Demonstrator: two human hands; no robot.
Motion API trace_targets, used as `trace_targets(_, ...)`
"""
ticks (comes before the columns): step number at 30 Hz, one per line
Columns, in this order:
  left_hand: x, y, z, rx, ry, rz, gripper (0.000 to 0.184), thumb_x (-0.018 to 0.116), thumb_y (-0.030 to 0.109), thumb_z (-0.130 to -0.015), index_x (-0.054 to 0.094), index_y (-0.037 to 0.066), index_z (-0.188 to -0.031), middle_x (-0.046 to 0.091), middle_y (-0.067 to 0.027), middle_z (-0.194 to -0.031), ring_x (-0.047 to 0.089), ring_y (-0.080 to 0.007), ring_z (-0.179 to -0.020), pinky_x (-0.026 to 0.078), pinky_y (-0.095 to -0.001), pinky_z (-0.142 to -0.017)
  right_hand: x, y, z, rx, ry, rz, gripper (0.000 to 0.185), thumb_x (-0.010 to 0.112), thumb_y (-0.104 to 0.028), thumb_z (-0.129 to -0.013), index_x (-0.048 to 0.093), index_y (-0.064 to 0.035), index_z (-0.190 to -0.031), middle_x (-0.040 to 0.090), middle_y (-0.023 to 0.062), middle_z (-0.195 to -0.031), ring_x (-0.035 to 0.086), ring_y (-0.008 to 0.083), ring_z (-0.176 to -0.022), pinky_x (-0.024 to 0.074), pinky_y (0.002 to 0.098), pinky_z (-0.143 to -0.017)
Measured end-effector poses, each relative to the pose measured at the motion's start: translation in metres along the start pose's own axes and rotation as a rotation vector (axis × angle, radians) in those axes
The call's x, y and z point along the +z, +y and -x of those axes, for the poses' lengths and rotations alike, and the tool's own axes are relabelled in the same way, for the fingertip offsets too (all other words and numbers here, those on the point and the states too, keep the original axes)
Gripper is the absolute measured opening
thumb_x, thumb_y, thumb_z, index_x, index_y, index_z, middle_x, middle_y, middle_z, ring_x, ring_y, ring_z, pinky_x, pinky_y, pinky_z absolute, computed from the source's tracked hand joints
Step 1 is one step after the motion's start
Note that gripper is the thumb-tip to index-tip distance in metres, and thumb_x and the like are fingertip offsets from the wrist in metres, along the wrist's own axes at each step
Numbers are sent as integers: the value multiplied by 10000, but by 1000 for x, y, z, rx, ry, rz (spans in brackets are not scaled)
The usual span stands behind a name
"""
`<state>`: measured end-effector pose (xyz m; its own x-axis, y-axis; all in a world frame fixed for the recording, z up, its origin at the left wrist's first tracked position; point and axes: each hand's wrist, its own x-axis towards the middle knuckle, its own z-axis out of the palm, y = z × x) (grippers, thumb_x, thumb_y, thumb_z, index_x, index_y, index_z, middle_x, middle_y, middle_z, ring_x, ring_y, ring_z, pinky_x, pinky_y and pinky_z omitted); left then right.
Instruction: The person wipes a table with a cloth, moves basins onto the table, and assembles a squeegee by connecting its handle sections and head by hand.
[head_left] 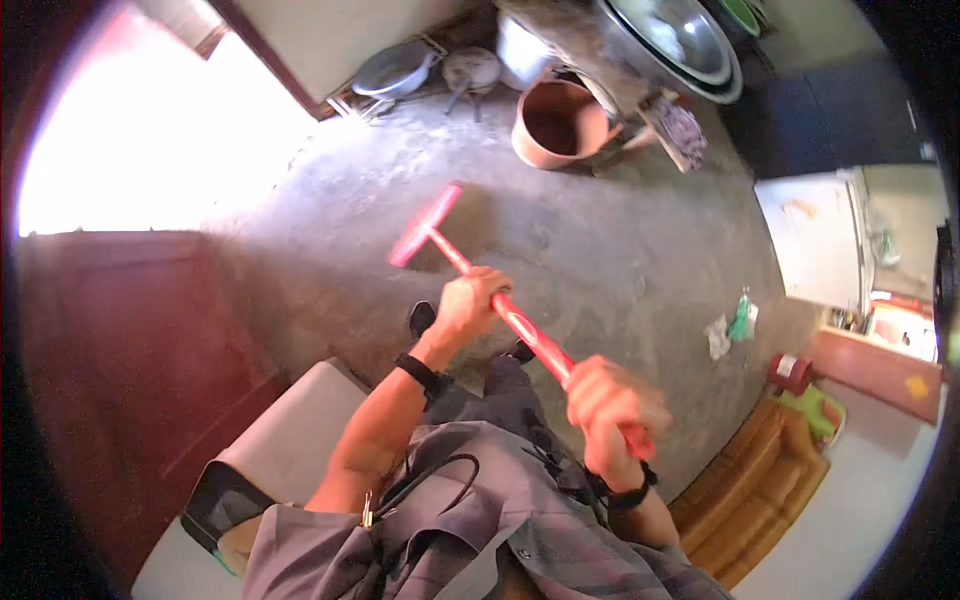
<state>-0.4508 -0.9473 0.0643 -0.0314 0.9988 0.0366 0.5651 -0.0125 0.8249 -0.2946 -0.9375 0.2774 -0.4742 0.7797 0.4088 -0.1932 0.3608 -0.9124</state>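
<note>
A tool with a red handle point(530, 335) and a pink-red crosswise head point(426, 225) slants across the view, its head low over the grey concrete floor. Around the middle of the handle, my left hand point(473, 302) is wrapped, with a black band on the wrist. Near the upper end my right hand point(612, 408) grips the same handle, slightly blurred, and the red tip shows beside it. Whether the head touches the floor I cannot tell. My dark shoe point(423, 318) is just left of my left hand.
A brown bucket point(562, 125), a small stool point(471, 70) and large metal basins point(680, 40) stand at the back. A bright doorway is at left beside a dark red door point(130, 350). At right are a green bottle point(741, 318), a red container point(790, 372) and a brown sofa point(750, 480).
</note>
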Motion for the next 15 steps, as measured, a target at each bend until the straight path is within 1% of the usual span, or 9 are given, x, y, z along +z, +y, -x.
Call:
trace_targets(2, 34, -17, -6, -23, 21, -85, 151, 631, 113, -733, 618, 85, -881, 607, -96, -788, 601, -302, -785, 492, -399, -681, -36, 23, 35, 94, 155, -12, 263, 509, -10, -860, 426, -74, -619, 493, 26, -541, 483, 145, -490, 484, 366, -604)
trace_targets(4, 78, -15, -2, -36, 15, -96, 162, 628, 106, -730, 623, 98, -892, 612, -87, -816, 593, -306, -829, 495, -405, -706, -70, 32, 65, 344, 290, -114, 263, 568, 50, -804, 445, -49, -593, 540, 42, -618, 550, 153, -625, 489, 356, -714)
trace_targets(6, 127, 5, -2, -100, 3, -86, 182, 616, 90, -738, 627, 107, -919, 618, -85, -874, 583, -322, -872, 498, -421, -751, -114, 22, 78, 369, 294, -43, 268, 539, 74, -809, 435, -39, -589, 536, 40, -618, 550, 155, -643, 484, 352, -705)
trace_targets(7, 155, 20, -3, -62, 11, -98, 194, 611, 85, -742, 626, 105, -934, 626, -93, -899, 587, -323, -897, 500, -421, -776, -135, 11, 82, 393, 264, 35, 274, 510, 98, -813, 425, -30, -586, 531, 38, -618, 549, 157, -661, 479, 348, -695)
trace_targets(8, 178, 47, -10, -40, 44, -59, 206, 619, 92, -740, 625, 109, -946, 632, -93, -918, 592, -322, -922, 501, -415, -794, -157, 0, 86, 445, 357, 20, 281, 524, 78, -814, 413, -22, -575, 527, 36, -612, 544, 160, -680, 464, 333, -664)
trace_targets(10, 233, 85, -28, 4, 80, 56, 209, 641, 120, -738, 629, 120, -947, 645, -83, -921, 604, -307, -932, 502, -409, -792, -205, -22, 80, 409, 383, 45, 282, 539, 60, -807, 414, -24, -570, 524, 38, -601, 539, 160, -657, 455, 325, -640)
trace_targets(12, 261, 134, -50, -86, -64, 199, 173, 633, 131, -750, 632, 114, -923, 639, -90, -869, 610, -309, -874, 499, -409, -738, -234, -43, 77, 388, 417, 63, 283, 555, 43, -801, 415, -27, -565, 522, 40, -590, 534, 159, -634, 445, 317, -616)
trace_targets(14, 280, 163, -65, -34, -152, 245, 166, 631, 135, -752, 627, 111, -916, 637, -91, -853, 609, -313, -850, 497, -412, -721, -255, -59, 75, 309, 343, 277, 279, 577, 19, -777, 414, -38, -557, 499, 43, -558, 516, 170, -574, 435, 307, -583)
trace_targets(15, 286, 177, -78, 6, -228, 307, 159, 629, 139, -754, 623, 109, -909, 635, -91, -837, 609, -316, -827, 496, -414, -704, -266, -63, 74, 296, 363, 286, 279, 577, 19, -777, 414, -38, -557, 499, 43, -558, 516, 170, -574, 435, 307, -583)
